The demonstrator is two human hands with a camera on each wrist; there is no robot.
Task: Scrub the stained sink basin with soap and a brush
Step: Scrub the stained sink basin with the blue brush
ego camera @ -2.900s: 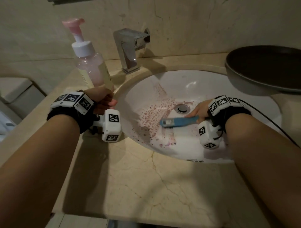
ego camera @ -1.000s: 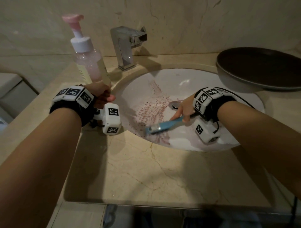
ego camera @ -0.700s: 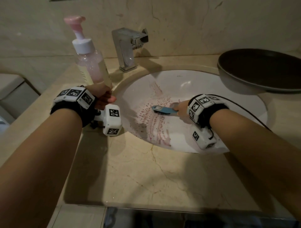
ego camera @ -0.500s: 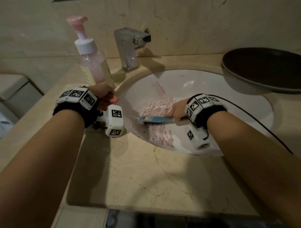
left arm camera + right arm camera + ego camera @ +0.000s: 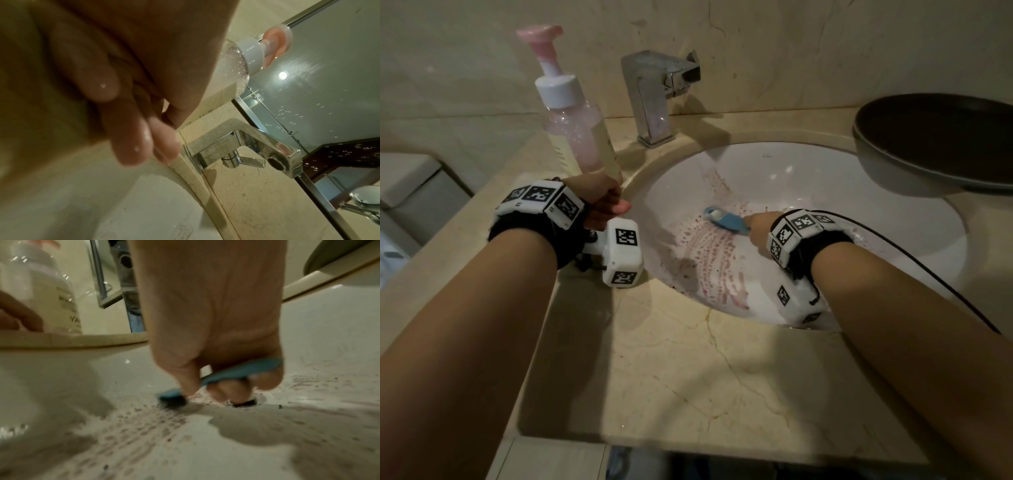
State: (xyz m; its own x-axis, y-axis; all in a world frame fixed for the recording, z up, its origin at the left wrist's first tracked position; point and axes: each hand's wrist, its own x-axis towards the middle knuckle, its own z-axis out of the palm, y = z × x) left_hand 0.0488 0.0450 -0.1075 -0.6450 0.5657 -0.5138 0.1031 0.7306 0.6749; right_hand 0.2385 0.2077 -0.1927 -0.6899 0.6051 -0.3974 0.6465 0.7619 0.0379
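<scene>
A white sink basin [image 5: 808,171] carries pinkish-red stains [image 5: 709,253] streaked by bristles on its left slope. My right hand [image 5: 758,226] grips the handle of a blue brush [image 5: 726,221] whose head presses on the basin near the drain. In the right wrist view the brush [image 5: 230,373] crosses my curled fingers and its dark bristles meet the stained basin [image 5: 144,426]. My left hand [image 5: 599,198] holds the base of a clear soap bottle [image 5: 575,116] with a pink pump, upright on the counter's left edge. The left wrist view shows the bottle [image 5: 238,68] behind my curled fingers [image 5: 131,142].
A chrome faucet [image 5: 654,92] stands behind the basin. A dark round pan [image 5: 941,137] sits on the counter at the right, overhanging the basin rim. The beige marble counter [image 5: 688,377] spreads in front. A black cable [image 5: 928,270] trails from my right wrist.
My right hand has swept the brush from the basin's near left slope up toward the drain, leaving streaked stain lines. The left hand and bottle have stayed put.
</scene>
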